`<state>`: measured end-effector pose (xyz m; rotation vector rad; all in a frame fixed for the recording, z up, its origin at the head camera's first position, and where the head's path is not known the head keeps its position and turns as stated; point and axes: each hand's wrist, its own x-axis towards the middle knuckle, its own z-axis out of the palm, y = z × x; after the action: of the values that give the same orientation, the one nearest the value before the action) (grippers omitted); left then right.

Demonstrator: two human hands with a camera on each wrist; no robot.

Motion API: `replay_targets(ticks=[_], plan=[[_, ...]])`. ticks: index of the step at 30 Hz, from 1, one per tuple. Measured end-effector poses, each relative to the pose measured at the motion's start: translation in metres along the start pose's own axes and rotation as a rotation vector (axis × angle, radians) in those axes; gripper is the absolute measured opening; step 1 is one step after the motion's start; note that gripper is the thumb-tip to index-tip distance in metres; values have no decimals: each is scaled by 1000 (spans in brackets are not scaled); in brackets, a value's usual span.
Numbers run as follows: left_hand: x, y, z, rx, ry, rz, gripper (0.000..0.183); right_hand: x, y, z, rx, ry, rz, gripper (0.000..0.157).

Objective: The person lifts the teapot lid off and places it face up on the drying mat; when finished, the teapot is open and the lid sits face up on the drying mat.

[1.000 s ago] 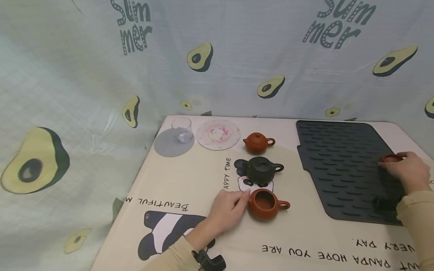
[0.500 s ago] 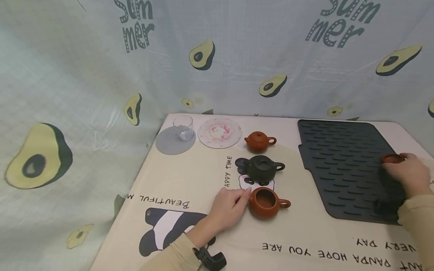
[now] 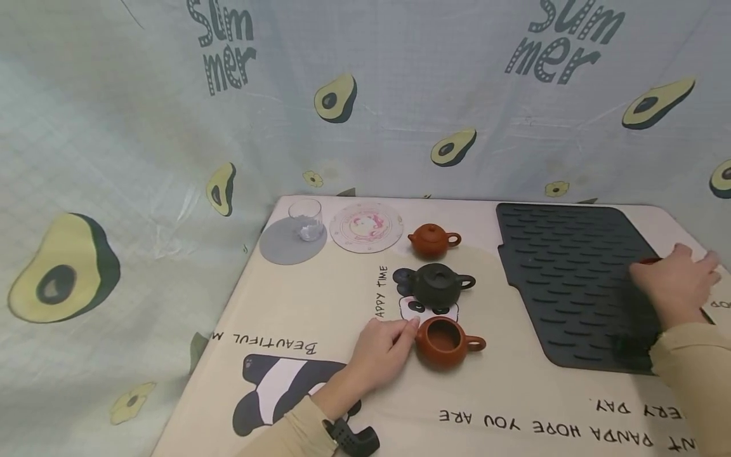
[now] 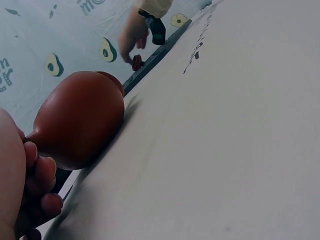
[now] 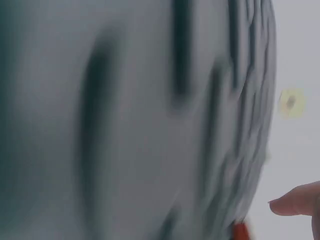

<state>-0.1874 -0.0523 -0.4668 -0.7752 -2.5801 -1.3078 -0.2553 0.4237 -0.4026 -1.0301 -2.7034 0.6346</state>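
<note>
Your left grip (image 3: 384,353) pinches the lidless teapot (image 3: 436,357) by its spout (image 4: 33,136), left of the ribbed mat (image 3: 577,279), likely brittle, handle (image 3: 476,343) safer, right grip (image 3: 676,279) unclear!

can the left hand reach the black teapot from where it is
Probably yes: the black teapot stands just beyond the open teapot, with no object blocking its left side. The left hand would likely need to release the open teapot's spout first.
</note>
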Motion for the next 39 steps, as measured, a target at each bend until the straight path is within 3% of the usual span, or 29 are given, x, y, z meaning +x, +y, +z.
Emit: replay_targets(ticks=[3,7,15,25,31,39], plan=[[0,0,0,-14,-4,0,49,-7,-21,5,67,-1,-97,79],[0,0,-1,-37,0,4,47,-20,-52,9,201,-67,-249,78],[1,-1,-2,-74,-19,-9,49,-69,-112,14,317,-167,-486,73],[0,-2,-2,-102,-28,-7,51,-112,-155,16,403,-223,-583,64],[-1,-2,-2,-78,-17,5,48,-131,-164,25,374,-289,-658,65],[1,-4,-3,-63,6,-8,42,-145,-172,38,371,-377,-663,65]])
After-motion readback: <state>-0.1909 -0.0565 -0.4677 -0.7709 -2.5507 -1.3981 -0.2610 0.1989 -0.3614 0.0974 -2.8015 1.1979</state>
